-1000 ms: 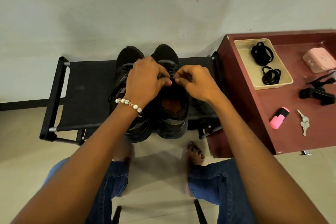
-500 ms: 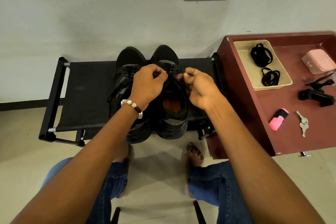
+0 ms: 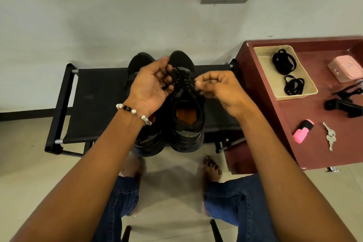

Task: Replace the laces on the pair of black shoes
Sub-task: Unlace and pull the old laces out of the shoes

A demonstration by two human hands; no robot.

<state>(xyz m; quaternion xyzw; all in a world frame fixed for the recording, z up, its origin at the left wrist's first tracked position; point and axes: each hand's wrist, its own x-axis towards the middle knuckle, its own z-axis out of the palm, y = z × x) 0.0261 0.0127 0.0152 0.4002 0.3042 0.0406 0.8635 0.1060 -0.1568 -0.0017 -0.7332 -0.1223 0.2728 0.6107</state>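
Two black shoes stand side by side on a low black bench (image 3: 94, 102), toes towards the wall. The right shoe (image 3: 187, 124) shows an orange insole; the left shoe (image 3: 146, 141) is largely hidden under my left forearm. My left hand (image 3: 151, 86), palm turned up, holds one end of the right shoe's black lace (image 3: 181, 77) in its curled fingers. My right hand (image 3: 218, 87) pinches the other end of that lace between thumb and fingers. Both hands hover just above the laced part of the right shoe.
A dark red table (image 3: 318, 137) stands at the right. On it a beige tray (image 3: 263, 59) holds two coils of black laces (image 3: 283, 64), beside a pink box (image 3: 345, 68), a black clip (image 3: 343, 105), a pink highlighter (image 3: 302, 130) and keys (image 3: 330, 136). My bare feet rest on the floor.
My left hand has turned palm up and both hands have lifted and drawn apart, pulling the lace ends out from the right shoe.
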